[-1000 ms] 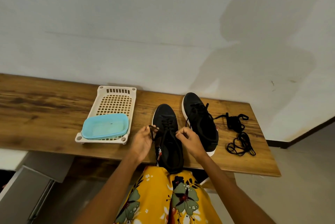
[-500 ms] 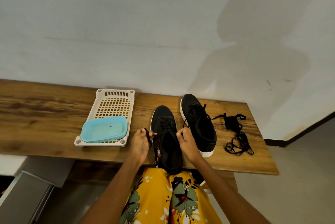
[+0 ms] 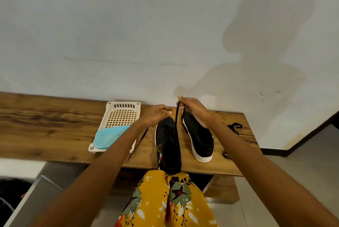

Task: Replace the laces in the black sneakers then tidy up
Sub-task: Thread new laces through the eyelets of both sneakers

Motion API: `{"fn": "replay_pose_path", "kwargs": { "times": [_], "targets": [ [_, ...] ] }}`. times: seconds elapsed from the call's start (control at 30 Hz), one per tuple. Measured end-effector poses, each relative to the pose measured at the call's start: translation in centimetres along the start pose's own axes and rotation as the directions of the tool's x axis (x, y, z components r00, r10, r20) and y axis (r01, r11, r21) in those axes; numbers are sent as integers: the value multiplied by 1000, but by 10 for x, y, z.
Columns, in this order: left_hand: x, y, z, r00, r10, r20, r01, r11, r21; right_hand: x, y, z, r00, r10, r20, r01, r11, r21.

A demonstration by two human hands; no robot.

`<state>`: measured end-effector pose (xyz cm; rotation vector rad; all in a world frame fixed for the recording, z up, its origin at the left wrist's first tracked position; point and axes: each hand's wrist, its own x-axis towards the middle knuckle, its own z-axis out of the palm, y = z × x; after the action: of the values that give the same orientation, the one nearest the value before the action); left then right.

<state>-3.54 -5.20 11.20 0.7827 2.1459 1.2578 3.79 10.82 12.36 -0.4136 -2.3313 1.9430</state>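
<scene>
The task looks only partly done: the near sneaker [image 3: 169, 146] lies along the counter [image 3: 45, 129] with its heel over the front edge above the person's lap, and one lace [image 3: 177, 135] runs up from it — drawn taut to the right hand [image 3: 192, 109], whose grip pinches the lace's top end between fingertips and thumb. The left hand [image 3: 156, 116] holds a second strand that trails down past its wrist toward the counter edge, though how firm that grip is cannot be told. The far sneaker [image 3: 199, 135] stands just beside the first, partly behind the right forearm, and whether it is fully laced cannot be made out. A loose tangle of black laces [image 3: 233, 128] lies to its right, so tidying is still to do, likely into the white basket [image 3: 122, 114] that holds a blue lid [image 3: 108, 137]. Against half a second ago, both hands have risen from low beside the shoe's eyelets to well above its toe, pulling the lace out long — a tightening or drawing-through pull, it seems. The camera has tilted down, too.
</scene>
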Motion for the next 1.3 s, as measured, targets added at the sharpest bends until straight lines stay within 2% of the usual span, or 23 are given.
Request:
{"fn": "replay_pose_path", "kwargs": {
  "times": [0.1, 0.2, 0.27, 0.33, 0.37, 0.43, 0.5, 0.63, 0.7, 0.77, 0.8, 0.87, 0.93, 0.97, 1.0, 1.03, 1.07, 1.1, 1.13, 1.2, 1.27, 1.3],
  "targets": [
    [2, 41, -4, 996, 83, 46, -84, 996, 27, 1, -44, 3, 993, -115, -16, 116, 970, 213],
    [4, 69, -9, 989, 138, -55, -140, 990, -25, -1, -77, 2, 980, -185, -78, 201, 901, 384],
    [2, 79, -16, 988, 98, -122, -109, 990, -89, -3, -82, 3, 971, -177, -163, 222, 918, 329],
    [-2, 88, -22, 988, 51, -147, -77, 982, -174, -6, -74, 4, 968, -123, -218, 159, 975, 154],
    [-4, 92, -25, 988, 39, -148, -70, 976, -204, -9, -67, 5, 976, -101, -192, 110, 993, 36],
    [-11, 104, -32, 986, 30, -162, -69, 968, -240, -18, -53, 9, 996, -89, -20, 85, 988, -129],
    [-15, 115, -39, 984, 21, -180, -71, 958, -277, -28, -48, 17, 990, -99, 101, 112, 985, -135],
    [-18, 124, -53, 982, -18, -187, -46, 942, -333, -32, -64, 26, 975, -218, -39, 211, 969, -129],
    [-20, 123, -59, 983, -41, -176, -24, 936, -352, -32, -76, 22, 971, -233, -59, 225, 967, -119],
    [-23, 124, -65, 988, -33, -149, -24, 930, -367, -32, -89, 16, 976, -202, -84, 203, 979, 6],
    [-25, 126, -69, 990, -28, -141, -24, 935, -354, -31, -96, 13, 977, -157, -142, 173, 979, 105],
    [-29, 131, -76, 991, -15, -136, -23, 963, -269, -26, -107, 9, 954, 27, -297, 82, 934, 348],
    [-34, 143, -83, 994, 18, -112, -36, 986, -161, -20, -119, 4, 915, 208, -346, -1, 858, 514],
    [-37, 150, -85, 995, 37, -90, -46, 994, -103, -19, -126, 2, 911, 230, -341, -51, 886, 461],
    [-40, 157, -86, 996, 55, -70, -59, 997, -48, -17, -131, 1, 922, 205, -327, -112, 953, 281],
    [-41, 164, -86, 996, 74, -59, -74, 997, -4, -17, -137, 2, 945, 168, -280, -172, 985, 11],
    [-41, 170, -85, 994, 93, -63, -92, 995, 25, -19, -145, 4, 972, 140, -186, -186, 949, -255],
    [-40, 175, -84, 990, 113, -81, -110, 993, 42, -22, -152, 8, 988, 142, -55, -152, 886, -438],
    [-37, 179, -84, 984, 138, -110, -132, 989, 61, -24, -160, 12, 985, 153, 74, -90, 842, -531],
    [-33, 182, -82, 961, 218, -169, -201, 973, 111, -29, -171, 16, 961, 142, 239, 5, 849, -529],
    [-28, 177, -79, 931, 291, -220, -279, 957, 83, -33, -176, 15, 958, 75, 277, 66, 883, -465],
    [-26, 173, -77, 927, 279, -250, -285, 958, 13, -34, -176, 13, 960, 44, 276, 89, 889, -450]
  ]
}}
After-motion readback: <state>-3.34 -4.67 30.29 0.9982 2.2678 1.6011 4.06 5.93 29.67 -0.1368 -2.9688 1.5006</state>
